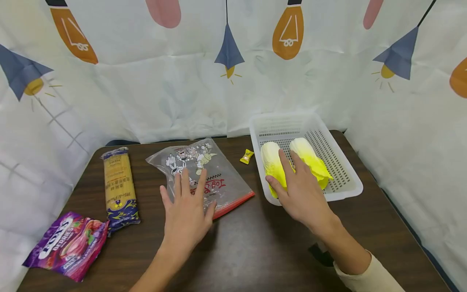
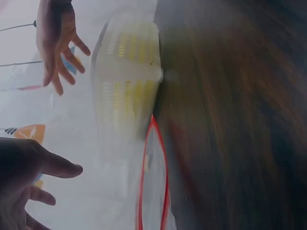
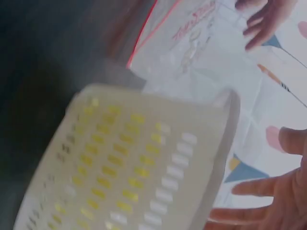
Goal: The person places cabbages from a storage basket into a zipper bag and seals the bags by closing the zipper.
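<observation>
A clear zip bag with cartoon figures and a red zip edge lies on the table. Over its lower part hovers my left hand, fingers straight and spread, holding nothing. In the left wrist view the bag's red edges stand apart at the mouth. Two yellow-and-white napa cabbages lie side by side in a white perforated basket. My right hand is above the basket's near side, its fingers extended and overlapping the cabbages in the head view. The right wrist view shows that hand raised beside the basket rim.
A small yellow wrapped candy lies between bag and basket. At the left are a pack of dry noodles and a purple candy bag, which touch. A patterned curtain hangs behind the table.
</observation>
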Motion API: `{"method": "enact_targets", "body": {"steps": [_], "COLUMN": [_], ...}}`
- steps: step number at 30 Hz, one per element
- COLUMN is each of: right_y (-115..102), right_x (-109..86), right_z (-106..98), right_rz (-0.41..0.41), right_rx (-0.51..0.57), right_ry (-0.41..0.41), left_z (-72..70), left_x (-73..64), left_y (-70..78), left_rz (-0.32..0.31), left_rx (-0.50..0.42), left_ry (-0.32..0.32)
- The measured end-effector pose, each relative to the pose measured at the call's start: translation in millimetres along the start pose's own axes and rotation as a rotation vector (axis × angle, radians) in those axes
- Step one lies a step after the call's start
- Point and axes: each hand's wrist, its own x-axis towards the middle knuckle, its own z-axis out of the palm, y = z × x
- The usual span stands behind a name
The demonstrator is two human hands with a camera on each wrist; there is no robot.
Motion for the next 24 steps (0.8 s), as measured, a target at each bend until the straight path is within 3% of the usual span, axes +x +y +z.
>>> {"method": "enact_targets", "body": {"steps": [6,15,19,24], "right_y": [13,33,35,33], "right_x": [17.0,65.7,88.5,107.9], "right_z": [-20,-46,-45,-35], "right_rz": [0.033,-0.005,0.033,0.079], "right_rx": [-0.004,-0.112,-0.15,-0.231], "right_ry": [-0.133,-0.354,-0.457,-0.559], "left_z": [-2.0,-3.6,1.6,7.5], "left_x": [-11.3,-23.6,-23.7,-23.9], "left_y": [-23.5,-51.8,-58.3,-60.5], "left_rz": [-0.042,-0.17,-0.19,-0.173], "left_rx": [-0.012,-0.068,-0.093,-0.102], "left_ry": [-0.046,-0.281,-0.304,-0.275]}}
